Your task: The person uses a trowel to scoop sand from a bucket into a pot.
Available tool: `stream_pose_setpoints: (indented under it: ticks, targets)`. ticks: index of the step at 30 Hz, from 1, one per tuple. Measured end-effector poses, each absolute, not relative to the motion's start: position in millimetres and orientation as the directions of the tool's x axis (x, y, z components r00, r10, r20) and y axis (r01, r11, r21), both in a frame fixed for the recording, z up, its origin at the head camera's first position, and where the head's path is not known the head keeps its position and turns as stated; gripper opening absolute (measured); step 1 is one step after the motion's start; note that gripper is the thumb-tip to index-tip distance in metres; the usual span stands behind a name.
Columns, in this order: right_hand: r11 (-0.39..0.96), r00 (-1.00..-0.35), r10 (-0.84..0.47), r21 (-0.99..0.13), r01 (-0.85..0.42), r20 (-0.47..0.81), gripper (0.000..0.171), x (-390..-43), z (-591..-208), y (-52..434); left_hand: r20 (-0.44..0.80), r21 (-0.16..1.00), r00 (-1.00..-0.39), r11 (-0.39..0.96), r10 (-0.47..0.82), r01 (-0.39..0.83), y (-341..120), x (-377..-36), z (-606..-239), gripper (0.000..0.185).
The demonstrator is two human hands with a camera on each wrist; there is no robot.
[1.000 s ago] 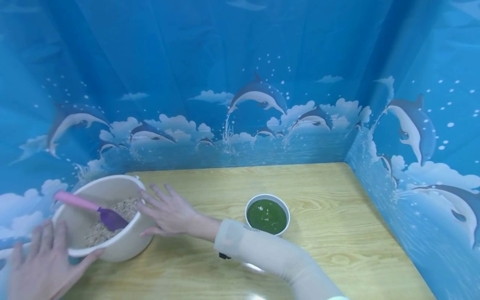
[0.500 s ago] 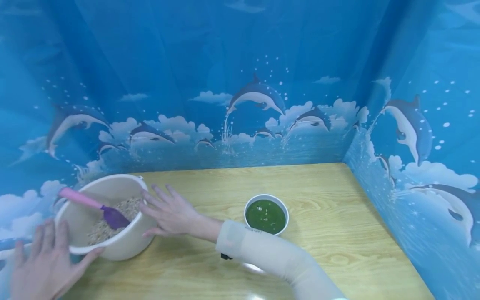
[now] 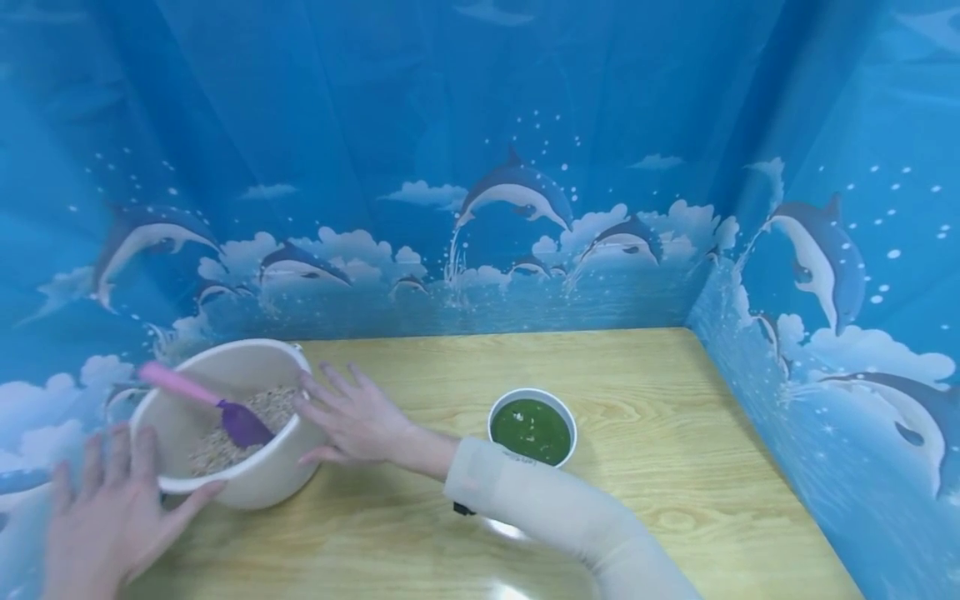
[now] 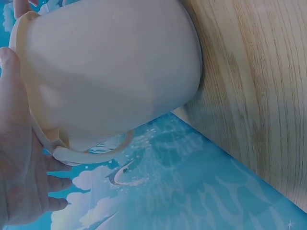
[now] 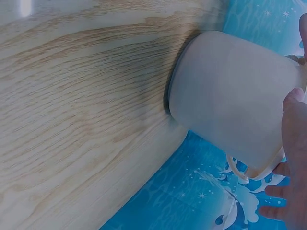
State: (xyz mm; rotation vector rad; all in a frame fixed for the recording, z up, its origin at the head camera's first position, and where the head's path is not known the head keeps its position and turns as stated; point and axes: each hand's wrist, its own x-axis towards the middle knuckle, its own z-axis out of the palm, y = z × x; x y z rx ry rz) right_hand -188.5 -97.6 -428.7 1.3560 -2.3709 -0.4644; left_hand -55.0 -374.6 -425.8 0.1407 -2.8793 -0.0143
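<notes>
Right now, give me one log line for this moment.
left hand: open, on bucket rim | right hand: open, flat against its side | scoop: in grain | green bowl: apart, on table

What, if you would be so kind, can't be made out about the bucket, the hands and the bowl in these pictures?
- Bucket: both wrist views show only its outer wall, so its contents go unseen there.
- Scoop: head view, tip buried in the grain.
- Left hand: head view, wrist cut by the frame's edge.
- Right hand: right wrist view, only fingers at the frame's edge.
- Green bowl: contents too small to identify.
</notes>
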Motion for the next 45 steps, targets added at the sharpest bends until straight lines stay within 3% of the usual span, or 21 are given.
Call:
stream_pose_setpoints:
  ticks: [20,29,45]
  targets:
    - [0.518,-0.507,-0.848,0.433,-0.738,0.151,0.092,-195.8,-430.0,-77.9,0.287,0.006,-0.957,0.999,-0.036,-0.036,-357.9,-66.6,-427.2,0.123]
    - [0.558,-0.561,-0.819,0.387,-0.734,0.118,0.092,-196.5,-427.6,-67.4,0.288,0.022,-0.957,1.000,-0.010,-0.004,-349.4,-76.5,-427.4,0.125]
    - [0.577,-0.571,-0.810,0.356,-0.735,0.134,0.089,-202.0,-429.4,-53.8,0.325,0.016,-0.945,1.000,0.020,0.026,-338.8,-89.5,-426.6,0.123]
